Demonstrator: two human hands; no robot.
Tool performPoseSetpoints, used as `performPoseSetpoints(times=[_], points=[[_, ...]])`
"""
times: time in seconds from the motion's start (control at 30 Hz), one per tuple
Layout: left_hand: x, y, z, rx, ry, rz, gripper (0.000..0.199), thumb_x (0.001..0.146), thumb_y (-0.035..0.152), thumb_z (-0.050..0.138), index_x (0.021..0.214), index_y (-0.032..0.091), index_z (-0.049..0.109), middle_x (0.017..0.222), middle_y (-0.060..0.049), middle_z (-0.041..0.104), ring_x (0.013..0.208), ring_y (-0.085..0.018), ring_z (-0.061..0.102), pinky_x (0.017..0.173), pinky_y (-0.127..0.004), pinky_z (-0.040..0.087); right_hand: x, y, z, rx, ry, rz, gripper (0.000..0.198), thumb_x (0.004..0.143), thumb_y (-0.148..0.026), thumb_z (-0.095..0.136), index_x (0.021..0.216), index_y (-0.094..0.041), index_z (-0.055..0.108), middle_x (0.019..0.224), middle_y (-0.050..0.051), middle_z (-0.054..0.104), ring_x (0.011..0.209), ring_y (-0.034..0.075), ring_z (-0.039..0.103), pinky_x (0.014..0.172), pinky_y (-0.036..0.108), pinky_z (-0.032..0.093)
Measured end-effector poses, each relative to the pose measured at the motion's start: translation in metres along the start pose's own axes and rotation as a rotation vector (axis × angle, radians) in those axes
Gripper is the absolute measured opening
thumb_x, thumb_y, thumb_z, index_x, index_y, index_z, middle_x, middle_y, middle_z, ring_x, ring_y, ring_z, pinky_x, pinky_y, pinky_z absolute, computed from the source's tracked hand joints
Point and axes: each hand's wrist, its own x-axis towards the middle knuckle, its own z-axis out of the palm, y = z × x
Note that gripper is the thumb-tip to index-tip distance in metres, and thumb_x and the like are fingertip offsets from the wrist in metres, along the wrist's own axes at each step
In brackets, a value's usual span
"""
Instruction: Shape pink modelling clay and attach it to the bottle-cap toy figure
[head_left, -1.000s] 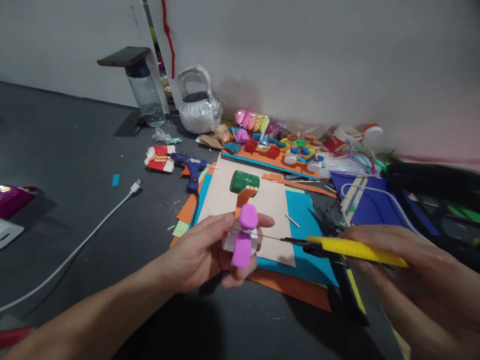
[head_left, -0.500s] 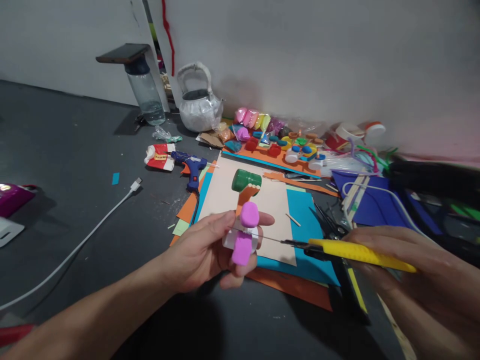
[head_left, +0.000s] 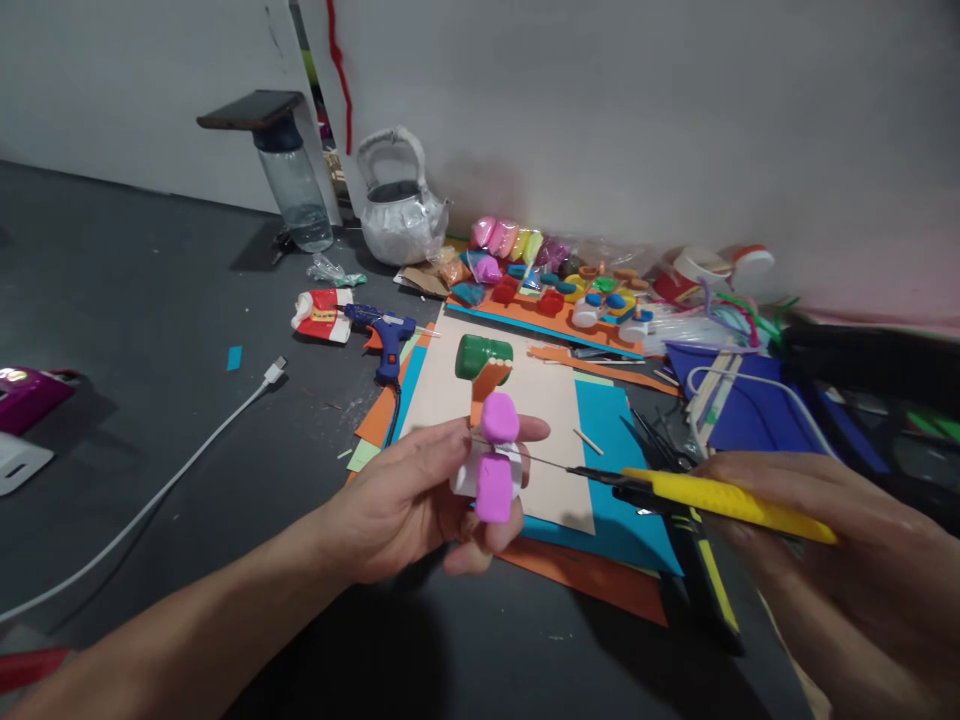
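Note:
My left hand (head_left: 431, 485) holds a small handmade model between thumb and fingers. On the model are two purple clay-like pieces (head_left: 495, 488), a white part (head_left: 465, 478) behind them, an orange strip (head_left: 489, 386) and a green cylinder (head_left: 472, 357) at the far end. My right hand (head_left: 817, 540) grips a yellow-handled tool that looks like pliers (head_left: 705, 497). From its dark tip a thin wire (head_left: 544, 461) runs left to the model, passing between the purple pieces. Where the wire ends is hard to see.
Coloured paper sheets (head_left: 630, 530) lie beneath my hands. A blue glue gun (head_left: 388, 345) rests left of them; a black-and-yellow tool (head_left: 712, 590) lies at right. Behind stand a kettle (head_left: 401, 220), a water bottle (head_left: 296, 190) and small clay items (head_left: 551, 300). A white cable (head_left: 172, 460) crosses the left.
The model has risen and tilted slightly in my left hand, its green cylinder shifting left. The pliers' tip has lifted a little. Both hands keep their holds.

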Motion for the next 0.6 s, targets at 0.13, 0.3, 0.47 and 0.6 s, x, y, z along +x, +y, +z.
performPoseSetpoints(times=[0.13,0.3,0.47,0.6], points=[[0.002,0.0,0.001,-0.041,0.03,-0.004,0.036,0.098,0.034,0.052,0.121,0.012,0.069,0.091,-0.006,0.058,0.065,-0.011,0.061,0.043,-0.014,0.044,-0.001,0.007,-0.005,0.038,-0.107,-0.115,0.027,0.081,-0.017,0.071,0.105,-0.029,0.072,0.098,0.006,0.072,0.086,0.024,0.07,0.074,0.037,0.054],[0.002,0.001,0.002,-0.042,0.055,-0.022,0.037,0.099,0.033,0.049,0.12,0.012,0.069,0.09,-0.006,0.057,0.065,-0.011,0.062,0.041,-0.013,0.044,-0.002,0.01,-0.01,0.05,-0.147,-0.094,0.025,0.083,-0.018,0.068,0.105,-0.028,0.072,0.101,0.005,0.071,0.088,0.021,0.069,0.074,0.033,0.054],[0.002,0.0,0.001,-0.017,0.077,-0.043,0.037,0.099,0.034,0.048,0.118,0.013,0.071,0.085,-0.006,0.058,0.062,-0.011,0.06,0.04,-0.014,0.042,-0.004,0.015,-0.012,0.011,-0.13,-0.072,0.024,0.082,-0.019,0.07,0.103,-0.031,0.072,0.104,0.004,0.071,0.09,0.021,0.069,0.078,0.034,0.053],[0.002,0.0,0.0,0.011,0.086,-0.053,0.036,0.097,0.038,0.053,0.117,0.014,0.072,0.078,-0.007,0.059,0.059,-0.011,0.057,0.039,-0.014,0.04,-0.002,0.017,-0.012,0.024,-0.13,-0.08,0.026,0.079,-0.018,0.072,0.102,-0.031,0.072,0.101,0.004,0.072,0.087,0.022,0.07,0.075,0.035,0.053]])
